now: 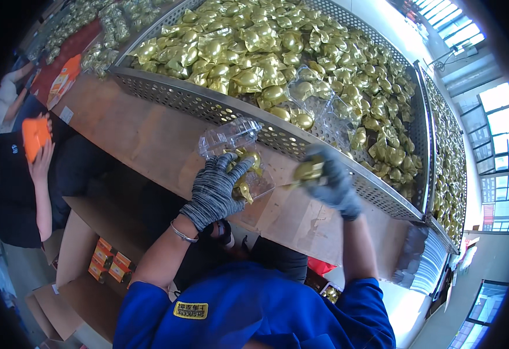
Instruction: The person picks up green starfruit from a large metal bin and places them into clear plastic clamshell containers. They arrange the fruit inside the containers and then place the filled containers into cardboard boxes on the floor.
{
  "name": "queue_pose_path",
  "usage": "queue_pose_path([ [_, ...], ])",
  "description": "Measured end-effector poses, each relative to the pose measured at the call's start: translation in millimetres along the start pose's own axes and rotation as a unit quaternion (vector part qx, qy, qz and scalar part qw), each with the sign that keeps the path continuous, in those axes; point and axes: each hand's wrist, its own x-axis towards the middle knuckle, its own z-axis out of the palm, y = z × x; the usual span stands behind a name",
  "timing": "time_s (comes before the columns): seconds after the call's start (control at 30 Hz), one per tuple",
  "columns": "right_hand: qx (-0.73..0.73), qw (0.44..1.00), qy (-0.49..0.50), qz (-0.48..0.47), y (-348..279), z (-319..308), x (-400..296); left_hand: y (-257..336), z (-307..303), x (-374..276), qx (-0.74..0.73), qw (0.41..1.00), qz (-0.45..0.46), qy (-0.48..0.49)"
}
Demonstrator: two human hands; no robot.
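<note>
My left hand (217, 187), in a grey knitted glove, rests over a clear plastic clamshell box (265, 185) on the table's front strip. Its hinged lid (230, 135) stands raised on the far side. Several gold-wrapped pieces (250, 163) lie in the box under and beside my fingers. To the right, my gloved right hand (333, 183) is blurred and grips a gold-wrapped piece (309, 171) above the table, apart from the box. Beyond both hands is a perforated metal tray (219, 102) heaped with gold-wrapped egg-shaped pieces (254, 74).
Another clear plastic box (311, 89) lies open in the tray. A co-worker's hands hold an orange box (36, 137) at the left. An open cardboard carton (77, 244) with orange boxes (110, 261) stands below the brown table (145, 126). Stacked plastic sheets or trays (424, 257) sit at the right.
</note>
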Motion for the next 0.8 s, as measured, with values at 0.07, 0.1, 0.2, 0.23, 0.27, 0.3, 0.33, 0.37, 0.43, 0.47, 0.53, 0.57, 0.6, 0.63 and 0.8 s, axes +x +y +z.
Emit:
queue_pose_path([
  [0.07,-0.098,0.994,-0.040,-0.014,27.3,30.3,4.4,3.3,-2.9,3.8,0.005,1.000,0.015,-0.010],
  [0.1,-0.137,0.987,-0.079,-0.005,32.3,28.6,5.3,4.1,-3.8,5.1,0.007,1.000,0.023,-0.015],
  [0.2,-0.207,0.958,-0.196,-0.038,37.1,22.5,19.1,-2.3,-0.7,3.4,-0.025,0.999,0.027,-0.006],
  [0.23,-0.208,0.948,-0.242,-0.019,34.0,21.9,22.8,-3.7,0.3,2.3,-0.028,0.999,0.035,-0.006],
  [0.27,-0.208,0.935,-0.288,-0.001,30.2,21.0,27.1,-6.1,-0.8,2.5,-0.032,0.999,0.043,-0.006],
  [0.3,-0.207,0.920,-0.333,0.018,27.8,20.4,30.6,-8.2,-1.4,2.6,-0.035,0.998,0.051,-0.006],
  [0.33,-0.218,0.913,-0.344,0.013,27.0,23.9,33.8,-9.7,-2.0,3.1,-0.033,0.998,0.050,-0.012],
  [0.37,-0.251,0.901,-0.354,0.014,26.3,26.5,35.7,-10.9,-2.4,3.6,-0.031,0.998,0.050,-0.017],
  [0.43,-0.315,0.872,-0.374,0.012,24.1,32.2,41.4,-12.7,-2.8,3.8,-0.032,0.998,0.048,-0.029],
  [0.47,-0.352,0.855,-0.382,0.014,19.2,35.0,44.0,-14.2,-3.2,3.9,-0.036,0.998,0.046,-0.034],
  [0.53,-0.423,0.814,-0.397,0.018,2.0,41.0,47.8,-16.6,-4.6,3.4,-0.050,0.997,0.043,-0.040],
  [0.57,-0.447,0.794,-0.409,0.039,-4.2,45.9,51.1,-17.1,-4.7,3.6,-0.061,0.996,0.042,-0.042],
  [0.6,-0.472,0.773,-0.420,0.059,-9.7,51.8,54.9,-17.6,-4.2,3.9,-0.073,0.996,0.041,-0.043],
  [0.63,-0.496,0.751,-0.428,0.082,-11.9,55.1,56.5,-17.3,-2.7,3.8,-0.063,0.996,0.041,-0.037],
  [0.8,-0.421,0.818,-0.389,0.051,13.1,53.0,59.1,-14.5,3.9,1.1,-0.039,0.999,0.032,-0.014],
])
